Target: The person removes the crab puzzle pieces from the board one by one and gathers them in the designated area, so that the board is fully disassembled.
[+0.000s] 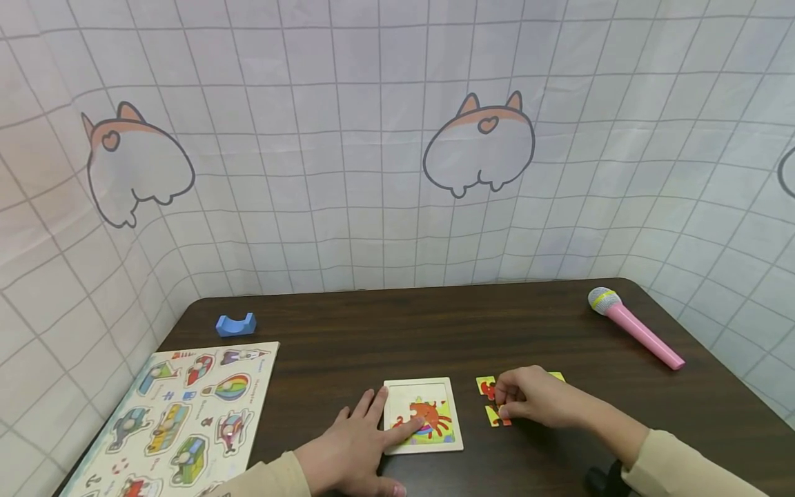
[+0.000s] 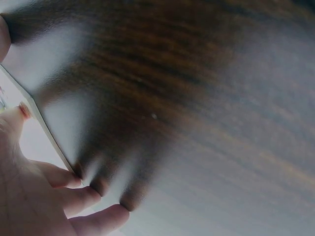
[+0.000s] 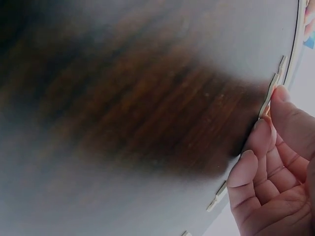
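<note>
The right hand [image 1: 537, 397] has its fingers drawn narrow, thumb and forefinger apparently pinching a thin puzzle piece [image 3: 268, 96] low over the counter [image 1: 348, 345], to the right of the puzzle tray [image 1: 416, 382]; whether it has left the surface I cannot tell; a piece this flat is best taken by its edges, tipped up at one side rather than scraped along, without nudging the neighbouring piece [image 1: 484, 385]; the left hand [image 1: 354, 449] lies with fingers spread wide, forefinger on the crab picture [image 1: 437, 415], which should steady the tray; pressing nearer the frame would leave the picture clearer to work on; the counter is dark, wood-grained and glossy, with a pink microphone [image 1: 642, 335] at far right, a blue block [image 1: 236, 325] at far left and a large picture board [image 1: 259, 393] nearer; behind hangs a white gridded sheet [image 1: 360, 138] with cartoon animal rumps
</note>
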The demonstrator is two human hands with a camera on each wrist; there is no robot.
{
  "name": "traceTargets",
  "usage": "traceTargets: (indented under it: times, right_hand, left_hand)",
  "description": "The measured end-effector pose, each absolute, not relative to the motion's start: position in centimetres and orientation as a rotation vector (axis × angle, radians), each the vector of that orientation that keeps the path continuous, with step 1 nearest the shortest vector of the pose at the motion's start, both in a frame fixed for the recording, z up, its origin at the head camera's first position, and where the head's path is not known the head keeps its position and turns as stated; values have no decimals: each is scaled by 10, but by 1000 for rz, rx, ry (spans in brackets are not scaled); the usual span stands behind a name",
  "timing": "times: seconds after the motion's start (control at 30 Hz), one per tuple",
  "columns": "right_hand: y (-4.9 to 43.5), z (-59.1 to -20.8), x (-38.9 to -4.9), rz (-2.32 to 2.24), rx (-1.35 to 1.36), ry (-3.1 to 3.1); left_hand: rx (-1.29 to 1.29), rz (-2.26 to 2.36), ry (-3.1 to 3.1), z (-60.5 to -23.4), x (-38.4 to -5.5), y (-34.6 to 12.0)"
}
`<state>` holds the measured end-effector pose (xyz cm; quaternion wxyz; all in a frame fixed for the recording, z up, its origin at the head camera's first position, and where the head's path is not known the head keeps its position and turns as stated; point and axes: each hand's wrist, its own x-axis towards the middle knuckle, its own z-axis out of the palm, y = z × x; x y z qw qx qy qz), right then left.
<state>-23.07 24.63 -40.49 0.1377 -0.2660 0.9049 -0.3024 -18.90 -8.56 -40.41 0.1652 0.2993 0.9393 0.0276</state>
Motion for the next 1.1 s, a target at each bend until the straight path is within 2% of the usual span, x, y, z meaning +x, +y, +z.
traceTargets:
  times: [1.1]
  right_hand:
    - [247, -403, -230, -881, -768, 2640]
  left_hand:
    - [862, 88, 2677, -404, -188, -86]
